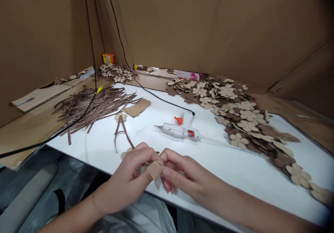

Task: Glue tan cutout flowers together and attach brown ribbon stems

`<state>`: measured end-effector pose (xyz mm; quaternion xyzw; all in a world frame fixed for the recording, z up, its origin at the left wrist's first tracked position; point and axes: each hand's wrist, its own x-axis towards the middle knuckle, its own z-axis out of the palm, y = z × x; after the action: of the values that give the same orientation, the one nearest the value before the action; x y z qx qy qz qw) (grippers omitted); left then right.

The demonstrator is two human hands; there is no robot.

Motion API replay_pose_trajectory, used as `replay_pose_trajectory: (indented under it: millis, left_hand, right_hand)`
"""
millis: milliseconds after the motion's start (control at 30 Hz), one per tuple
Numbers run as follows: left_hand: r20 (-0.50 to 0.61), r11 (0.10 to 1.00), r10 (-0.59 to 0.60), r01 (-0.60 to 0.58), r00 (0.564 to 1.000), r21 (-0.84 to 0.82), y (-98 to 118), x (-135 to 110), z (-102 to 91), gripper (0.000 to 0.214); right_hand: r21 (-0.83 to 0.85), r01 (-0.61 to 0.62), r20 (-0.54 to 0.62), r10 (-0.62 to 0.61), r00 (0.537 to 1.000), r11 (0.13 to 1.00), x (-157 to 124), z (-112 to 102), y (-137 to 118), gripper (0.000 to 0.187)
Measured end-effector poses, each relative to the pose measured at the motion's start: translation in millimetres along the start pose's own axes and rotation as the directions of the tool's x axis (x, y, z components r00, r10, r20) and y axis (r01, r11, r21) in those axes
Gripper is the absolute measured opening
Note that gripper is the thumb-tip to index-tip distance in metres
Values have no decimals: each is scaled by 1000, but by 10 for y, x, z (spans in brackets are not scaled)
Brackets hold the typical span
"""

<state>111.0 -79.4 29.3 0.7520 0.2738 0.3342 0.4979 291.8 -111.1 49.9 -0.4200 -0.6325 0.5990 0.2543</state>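
My left hand [139, 168] and my right hand [180, 173] meet at the table's front edge, fingertips pinched together. What they pinch is mostly hidden by the fingers. A beige patch, like tape, covers my left thumb tip. Just beyond my left hand, a beige felt-like flower [126, 153] is partly covered by it. A brown flat cord [127, 139] runs from behind that hand to another beige flower [120, 117], where a loop of cord hangs off. A white hot glue gun [179, 131] lies on its side ahead of my hands, with a clear glue stick [229, 145] out its back.
Loose brown cords [91, 104] lie heaped at the left, beside a torn cardboard piece [137, 107]. Beige and brown flowers [247, 116] pile along the right; more flowers [114, 73] lie at the back. A black cable [156, 94] crosses the white table [99, 146]. Cardboard walls [182, 24] surround it.
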Motion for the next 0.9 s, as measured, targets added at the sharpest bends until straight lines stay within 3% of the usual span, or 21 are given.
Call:
replay_pose_trajectory:
  millis: [133, 233, 467, 700, 900]
  left_hand:
    - [-54, 990, -33, 25, 998, -141, -72, 16, 14, 29]
    - [-33, 947, -63, 50, 997, -316, -93, 29, 16, 29]
    - [63, 731, -106, 121, 992, -672, -97, 11, -3, 30]
    - [73, 649, -132, 142, 989, -747, -75, -19, -48, 24]
    - [-19, 676, -152, 90, 988, -731, -62, -81, -119, 28]
  right_hand:
    - [-3, -42, 20, 42, 999, 999, 7, -8, -17, 31]
    - [4, -46, 28, 46, 999, 999, 11, -21, -41, 32]
    - [15, -24, 45, 23, 999, 1000, 6, -10, -23, 31]
    - [12, -35, 52, 34, 998, 999, 8, -1, 7, 32]
    - [-18, -58, 59, 59, 997, 998, 12, -8, -14, 34]
